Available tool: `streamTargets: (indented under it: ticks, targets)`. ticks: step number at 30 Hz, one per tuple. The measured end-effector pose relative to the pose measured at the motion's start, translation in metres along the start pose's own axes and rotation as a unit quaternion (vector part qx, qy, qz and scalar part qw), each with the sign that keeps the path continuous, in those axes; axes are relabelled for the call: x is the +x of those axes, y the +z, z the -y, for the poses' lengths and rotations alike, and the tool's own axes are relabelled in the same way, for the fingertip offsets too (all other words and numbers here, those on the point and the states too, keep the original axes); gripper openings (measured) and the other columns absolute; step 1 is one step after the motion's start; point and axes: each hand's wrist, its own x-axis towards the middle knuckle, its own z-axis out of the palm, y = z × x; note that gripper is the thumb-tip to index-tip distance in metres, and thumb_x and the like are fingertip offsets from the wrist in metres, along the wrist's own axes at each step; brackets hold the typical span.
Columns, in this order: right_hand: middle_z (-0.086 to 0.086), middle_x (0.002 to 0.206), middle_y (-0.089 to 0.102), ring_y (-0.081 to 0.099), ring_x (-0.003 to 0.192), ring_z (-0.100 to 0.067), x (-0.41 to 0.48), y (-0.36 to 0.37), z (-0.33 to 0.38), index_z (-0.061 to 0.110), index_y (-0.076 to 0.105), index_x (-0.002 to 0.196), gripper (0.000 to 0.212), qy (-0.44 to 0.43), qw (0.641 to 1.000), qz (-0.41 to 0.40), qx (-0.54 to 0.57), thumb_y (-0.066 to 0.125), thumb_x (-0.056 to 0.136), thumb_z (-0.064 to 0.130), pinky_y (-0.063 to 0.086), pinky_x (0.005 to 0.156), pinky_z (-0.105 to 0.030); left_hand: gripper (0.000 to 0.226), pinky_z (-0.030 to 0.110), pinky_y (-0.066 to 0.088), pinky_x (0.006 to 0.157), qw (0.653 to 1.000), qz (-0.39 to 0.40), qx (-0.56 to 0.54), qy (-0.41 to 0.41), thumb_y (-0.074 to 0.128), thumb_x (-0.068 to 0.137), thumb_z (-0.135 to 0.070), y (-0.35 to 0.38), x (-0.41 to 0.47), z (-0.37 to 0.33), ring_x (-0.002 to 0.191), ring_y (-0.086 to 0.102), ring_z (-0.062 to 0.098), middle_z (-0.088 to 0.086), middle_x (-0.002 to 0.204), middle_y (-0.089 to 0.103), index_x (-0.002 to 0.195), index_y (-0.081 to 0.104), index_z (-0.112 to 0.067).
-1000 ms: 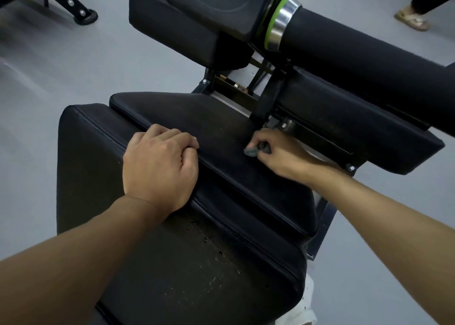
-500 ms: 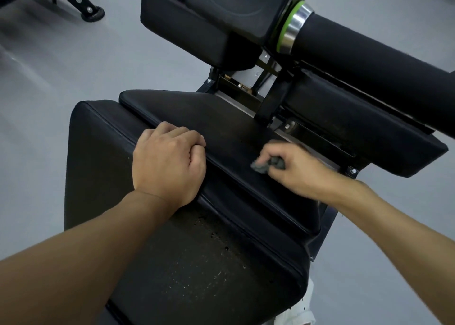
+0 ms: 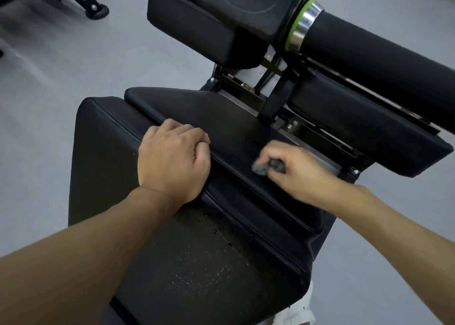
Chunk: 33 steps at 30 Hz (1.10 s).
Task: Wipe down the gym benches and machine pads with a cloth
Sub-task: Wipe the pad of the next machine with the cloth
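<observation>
Our right hand [image 3: 302, 174] grips a grey cloth [image 3: 260, 169] with curled fingers on the black pad [image 3: 221, 113]; our left hand [image 3: 172, 162] rests there, fingers clenched.

**Matt vinyl, soft cloth**

The cloth [image 3: 261, 169] pinched in the right hand [image 3: 301, 174] is grey, crumpled fabric. Under the grip, the seat pad [image 3: 221, 117] is smooth vinyl-like upholstery with a faint sheen. Nearer than the grip, the lower pad [image 3: 197, 263] looks scuffed and speckled.
</observation>
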Motion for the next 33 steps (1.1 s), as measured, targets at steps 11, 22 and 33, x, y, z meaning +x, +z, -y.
streamTargets:
  ticks: [11, 22, 33]
  targets:
    - [0.009, 0.091, 0.061, 0.062, 0.085, -0.006, 0.011, 0.006, 0.016, 0.015, 0.070, 0.083, 0.028, -0.020, 1.000, -0.017, 0.001, 0.063, 0.078, -0.012, 0.050, 0.077, -0.020, 0.046, 0.036, 0.041, 0.080, 1.000, -0.008, -0.001, -0.001, 0.031, 0.087, -0.028, 0.001, 0.000, -0.001, 0.092, 0.060, 0.020, -0.010, 0.089, 0.075, 0.084, 0.076, -0.021]
    - [0.011, 0.096, 0.060, 0.063, 0.091, -0.003, 0.002, 0.009, 0.024, 0.014, 0.074, 0.089, 0.028, -0.053, 0.998, -0.008, 0.033, 0.062, 0.084, -0.011, 0.047, 0.082, -0.012, 0.047, 0.036, 0.041, 0.080, 1.000, -0.019, -0.004, -0.003, 0.030, 0.087, -0.028, 0.002, 0.000, -0.001, 0.092, 0.061, 0.021, -0.009, 0.087, 0.074, 0.083, 0.076, -0.021]
    - [0.003, 0.096, 0.063, 0.063, 0.090, -0.009, -0.018, 0.005, 0.004, 0.014, 0.074, 0.089, 0.026, -0.022, 0.999, -0.041, 0.012, 0.064, 0.084, -0.009, 0.050, 0.084, -0.025, 0.043, 0.035, 0.040, 0.073, 1.000, -0.002, 0.025, -0.009, 0.029, 0.089, -0.029, 0.000, 0.001, -0.004, 0.084, 0.058, 0.019, -0.007, 0.081, 0.070, 0.080, 0.070, -0.020]
